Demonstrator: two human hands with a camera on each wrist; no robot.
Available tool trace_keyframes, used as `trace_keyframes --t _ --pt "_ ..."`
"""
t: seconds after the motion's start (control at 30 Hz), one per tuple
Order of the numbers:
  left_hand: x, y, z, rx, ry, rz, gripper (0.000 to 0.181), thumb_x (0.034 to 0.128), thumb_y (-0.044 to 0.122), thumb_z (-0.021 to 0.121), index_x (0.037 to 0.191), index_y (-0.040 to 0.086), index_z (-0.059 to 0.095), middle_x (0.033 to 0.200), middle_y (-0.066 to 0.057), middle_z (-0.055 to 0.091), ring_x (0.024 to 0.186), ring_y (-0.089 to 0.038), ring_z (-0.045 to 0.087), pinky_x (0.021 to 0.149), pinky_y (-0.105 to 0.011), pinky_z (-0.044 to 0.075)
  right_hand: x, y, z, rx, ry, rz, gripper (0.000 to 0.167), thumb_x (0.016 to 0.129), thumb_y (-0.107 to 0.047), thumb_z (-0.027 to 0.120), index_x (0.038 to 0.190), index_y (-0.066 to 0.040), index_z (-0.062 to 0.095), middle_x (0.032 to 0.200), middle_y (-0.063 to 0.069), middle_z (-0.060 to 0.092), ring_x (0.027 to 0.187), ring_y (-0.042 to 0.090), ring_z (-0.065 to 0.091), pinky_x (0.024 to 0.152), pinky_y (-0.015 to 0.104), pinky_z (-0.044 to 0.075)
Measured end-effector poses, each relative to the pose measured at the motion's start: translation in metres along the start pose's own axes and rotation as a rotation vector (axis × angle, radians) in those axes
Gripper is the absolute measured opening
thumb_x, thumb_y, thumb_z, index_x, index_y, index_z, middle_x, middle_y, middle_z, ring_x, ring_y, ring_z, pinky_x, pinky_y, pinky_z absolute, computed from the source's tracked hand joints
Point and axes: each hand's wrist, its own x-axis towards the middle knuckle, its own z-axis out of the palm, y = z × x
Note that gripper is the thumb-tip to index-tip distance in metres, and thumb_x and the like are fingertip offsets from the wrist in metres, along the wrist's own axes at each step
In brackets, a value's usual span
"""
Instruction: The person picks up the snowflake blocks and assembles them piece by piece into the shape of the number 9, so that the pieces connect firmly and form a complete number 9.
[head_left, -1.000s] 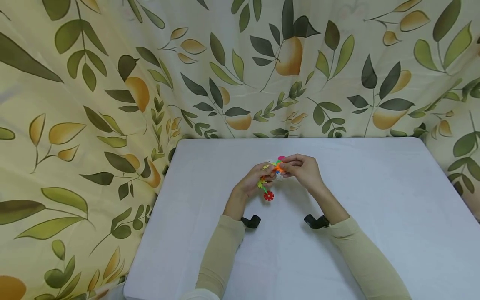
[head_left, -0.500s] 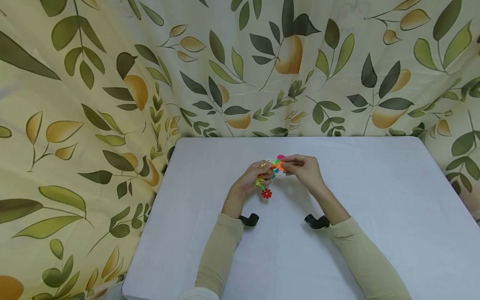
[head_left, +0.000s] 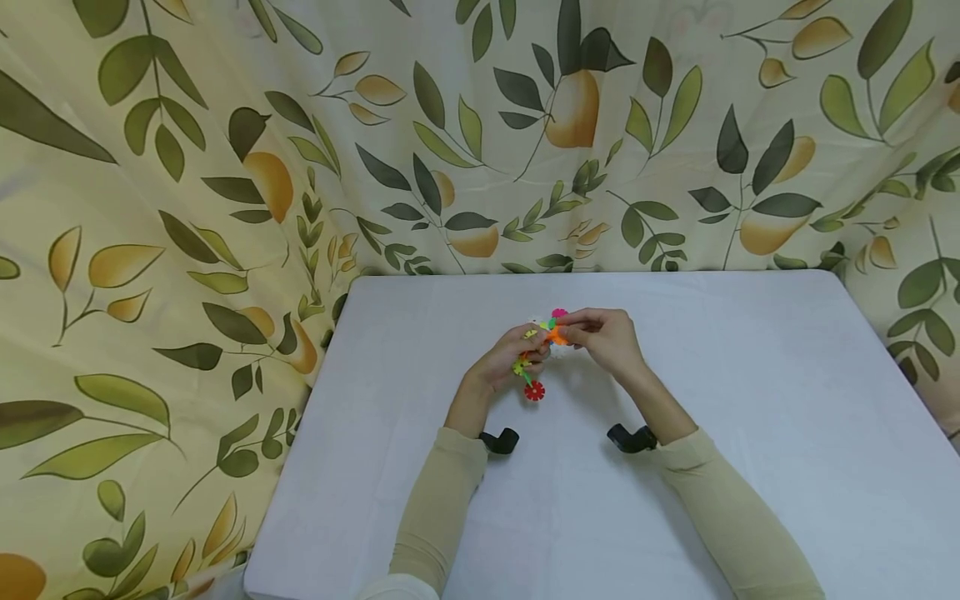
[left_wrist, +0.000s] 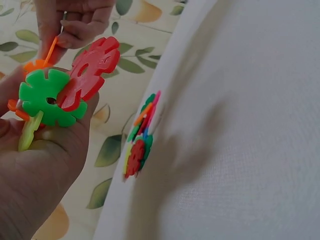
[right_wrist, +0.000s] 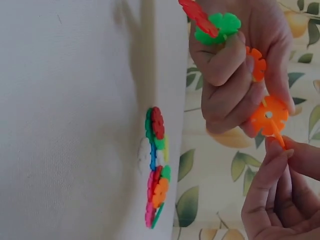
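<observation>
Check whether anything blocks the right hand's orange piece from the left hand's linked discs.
Nothing visible does: the edge-on orange piece in the right hand appears to meet the orange disc in the left hand. The pile lies apart on the table.

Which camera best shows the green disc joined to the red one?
The left wrist view: there the green disc shows large and nearly face-on, the red disc covering one edge. The right wrist view shows it slanted; the head view, only a thin sliver.
</observation>
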Motion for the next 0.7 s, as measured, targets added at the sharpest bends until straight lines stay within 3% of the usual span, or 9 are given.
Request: trace_keyframes --t 0.13,0.27,0.43,0.53,0.63,0.7 --pt "0.000 0.000 0.001 -0.004 -0.009 0.003 0.021 0.1145 0.017 0.038 0.100 0.007 0.049 0.080 -0.002 0.046 0.061 -0.010 0.036 0.054 -0.020 0.032 0.001 0.001 -0.001 0.022 -0.007 0.026 0.021 0.094 -0.015 0.080 0.109 0.000 0.079 0.101 0.019 0.077 0.084 0.034 0.071 0.072 0.028 0.059" --pt "0.000 0.000 0.001 -0.009 0.000 0.007 0.020 0.1141 0.018 0.039 0.101 0.007 0.049 0.080 -0.003 0.046 0.063 -0.011 0.036 0.054 -0.021 0.031 0.001 0.002 -0.001 0.055 -0.012 0.047 0.027 0.093 -0.019 0.082 0.111 0.000 0.077 0.103 0.019 0.077 0.080 0.021 0.073 0.078 0.034 0.062" --pt "-0.001 0.001 -0.001 -0.026 0.060 0.004 0.015 0.1129 0.017 0.043 0.103 0.011 0.051 0.083 -0.003 0.048 0.065 -0.012 0.038 0.056 -0.021 0.032 0.002 0.003 -0.002 0.118 -0.029 0.030 0.033 0.096 -0.021 0.079 0.116 0.004 0.075 0.110 0.023 0.075 0.082 0.015 0.075 0.080 0.033 0.062" --pt "-0.002 0.002 -0.003 -0.052 0.105 0.008 0.013 0.1124 0.016 0.044 0.107 0.011 0.055 0.083 -0.004 0.049 0.066 -0.012 0.039 0.055 -0.020 0.034 0.004 0.004 -0.002 0.156 -0.031 0.029 0.035 0.101 -0.022 0.072 0.121 0.007 0.072 0.117 0.025 0.073 0.086 0.019 0.076 0.082 0.035 0.062" --pt "-0.003 0.005 -0.006 -0.082 0.136 0.018 0.015 0.1121 0.017 0.045 0.113 0.011 0.058 0.082 -0.003 0.049 0.068 -0.012 0.041 0.056 -0.021 0.035 0.009 0.009 -0.001 0.095 -0.025 0.031 0.034 0.105 -0.022 0.066 0.122 0.007 0.071 0.115 0.025 0.073 0.091 0.027 0.077 0.081 0.038 0.062" --pt "-0.003 0.006 -0.008 -0.106 0.140 0.023 0.016 0.1120 0.017 0.046 0.115 0.010 0.059 0.082 -0.003 0.048 0.068 -0.012 0.041 0.057 -0.022 0.033 0.012 0.015 0.001 -0.045 -0.030 0.026 0.032 0.105 -0.024 0.066 0.120 0.004 0.073 0.109 0.022 0.075 0.092 0.031 0.077 0.081 0.038 0.063"
